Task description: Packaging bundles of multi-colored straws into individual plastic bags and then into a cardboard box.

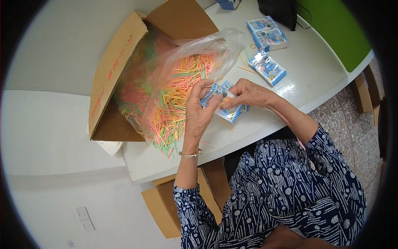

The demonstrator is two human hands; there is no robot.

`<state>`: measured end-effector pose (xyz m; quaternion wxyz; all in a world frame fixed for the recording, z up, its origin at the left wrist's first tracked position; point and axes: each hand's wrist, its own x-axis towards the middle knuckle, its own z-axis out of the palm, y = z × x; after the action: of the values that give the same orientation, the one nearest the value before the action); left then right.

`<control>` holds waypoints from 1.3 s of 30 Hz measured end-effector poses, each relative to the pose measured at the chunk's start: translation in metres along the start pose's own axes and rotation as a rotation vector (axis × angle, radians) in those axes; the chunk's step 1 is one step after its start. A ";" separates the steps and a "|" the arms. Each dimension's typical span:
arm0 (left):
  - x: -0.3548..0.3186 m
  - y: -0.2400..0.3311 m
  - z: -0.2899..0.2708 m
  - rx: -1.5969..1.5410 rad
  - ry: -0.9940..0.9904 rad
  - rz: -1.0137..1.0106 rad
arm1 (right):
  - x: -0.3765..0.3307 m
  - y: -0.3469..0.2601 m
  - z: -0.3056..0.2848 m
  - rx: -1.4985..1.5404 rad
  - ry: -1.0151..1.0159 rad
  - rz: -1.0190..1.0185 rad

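Between my two hands is a small clear packet (233, 113) with blue-and-white striped ends. My left hand (198, 111), a bangle at its wrist, grips the packet's left side with thumb and fingers. From the right, my right hand (251, 94) pinches the packet's upper edge. Orange-yellow sticks show at the packet between the hands; whether they lie inside it I cannot tell. Just left of my hands, a heap of thin pastel sticks (178, 93) in pink, yellow and green spills from a clear plastic bag (226, 41).
A cardboard box (114, 79) lies on its side around the bag. On the white table (306, 70) are a single blue-and-white packet (269, 68), a packet stack (267, 35) behind it and a few loose sticks (247, 69). A black bag (280, 12) lies far right. Open cartons (166, 203) stand below the table.
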<state>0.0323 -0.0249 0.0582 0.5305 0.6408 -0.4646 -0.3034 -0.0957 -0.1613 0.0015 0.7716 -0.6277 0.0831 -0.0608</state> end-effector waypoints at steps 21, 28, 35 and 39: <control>0.021 -0.011 0.008 0.267 -0.191 0.006 | -0.013 0.006 -0.014 -0.192 -0.027 0.030; 0.028 -0.040 0.000 0.460 -0.093 -0.024 | -0.033 0.009 -0.064 -0.971 0.714 -0.228; 0.012 -0.034 0.009 0.844 0.038 0.239 | -0.043 0.036 -0.095 -1.268 0.924 -0.176; 0.010 -0.036 0.004 0.811 0.041 0.248 | -0.034 0.039 -0.105 -1.234 0.909 -0.286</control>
<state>0.0427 -0.0359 0.0234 0.2773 0.7427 -0.6093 -0.0169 -0.1503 -0.2470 -0.0560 0.1574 -0.8616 0.3284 -0.3537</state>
